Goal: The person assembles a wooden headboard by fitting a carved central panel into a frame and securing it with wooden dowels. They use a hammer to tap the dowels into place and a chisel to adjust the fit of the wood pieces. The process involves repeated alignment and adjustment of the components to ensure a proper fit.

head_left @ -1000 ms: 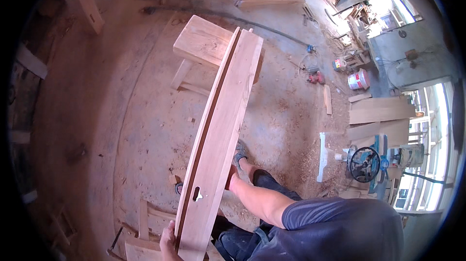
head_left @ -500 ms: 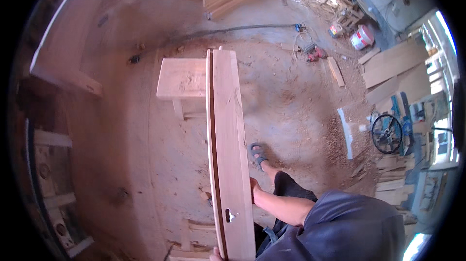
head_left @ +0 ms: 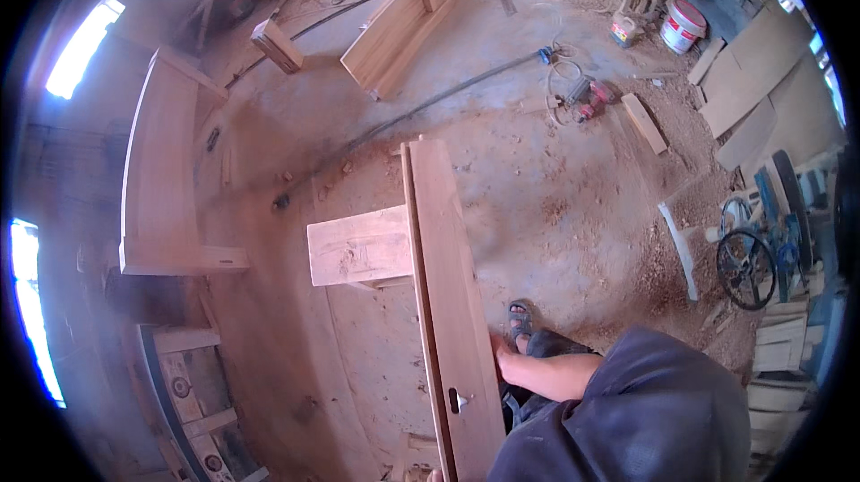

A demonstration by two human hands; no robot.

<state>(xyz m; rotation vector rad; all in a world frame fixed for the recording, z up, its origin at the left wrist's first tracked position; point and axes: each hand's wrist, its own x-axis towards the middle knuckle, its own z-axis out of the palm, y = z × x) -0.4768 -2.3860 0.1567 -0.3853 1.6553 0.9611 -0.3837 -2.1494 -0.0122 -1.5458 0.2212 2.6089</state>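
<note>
A long wooden board (head_left: 451, 280) with a narrow strip along its left side stretches away from me. Its near part has a dark oval slot with a pale spot beside it. My right hand (head_left: 502, 360) grips the board's right edge, its fingers partly hidden by the wood. Only a sliver of my left hand (head_left: 436, 476) shows at the lower picture edge, closed on the board's left side. Toward its far end, the board lies against or over a low wooden stool (head_left: 360, 245); I cannot tell if they touch.
Wooden panel pieces stand at the left (head_left: 161, 177) and far middle (head_left: 385, 43). A long clamp bar (head_left: 430, 104), a red power tool (head_left: 595, 102) and a wood offcut (head_left: 644, 123) lie on the dusty floor. To the right is a machine with a black handwheel (head_left: 745, 269).
My view has turned and tilted, so the board, stool and room sit lower and mostly farther right in the picture. Both hands keep hold of the board; less of my left hand shows.
</note>
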